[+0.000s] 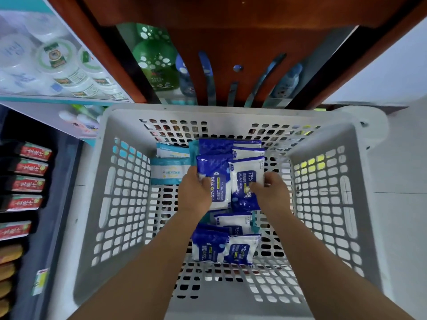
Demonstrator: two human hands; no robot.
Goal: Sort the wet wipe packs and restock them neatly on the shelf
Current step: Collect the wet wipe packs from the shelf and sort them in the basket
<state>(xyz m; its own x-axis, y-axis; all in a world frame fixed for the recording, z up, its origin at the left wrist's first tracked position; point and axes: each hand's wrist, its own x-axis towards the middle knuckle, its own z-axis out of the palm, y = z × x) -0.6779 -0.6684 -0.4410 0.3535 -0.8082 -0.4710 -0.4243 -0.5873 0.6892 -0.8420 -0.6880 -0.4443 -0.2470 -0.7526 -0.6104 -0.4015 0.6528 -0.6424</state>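
Note:
Both my hands reach into a grey perforated basket (323, 204) that holds several wet wipe packs. My left hand (194, 192) grips a blue and white alcohol wipe pack (217, 179) by its left edge. My right hand (270, 192) grips a second blue and white alcohol wipe pack (246, 174) by its right edge. The two packs lie side by side above the basket floor. More blue packs (224, 248) lie nearer to me, and others (231, 146) sit at the far wall. Two teal and white packs (169, 170) lie at the far left.
A brown wooden shelf unit (231, 42) stands just beyond the basket, with green and blue packaged goods on its lower level. White tubs (57, 58) fill a shelf at upper left. Red-labelled boxes (27, 167) line a dark rack on the left. Pale floor lies to the right.

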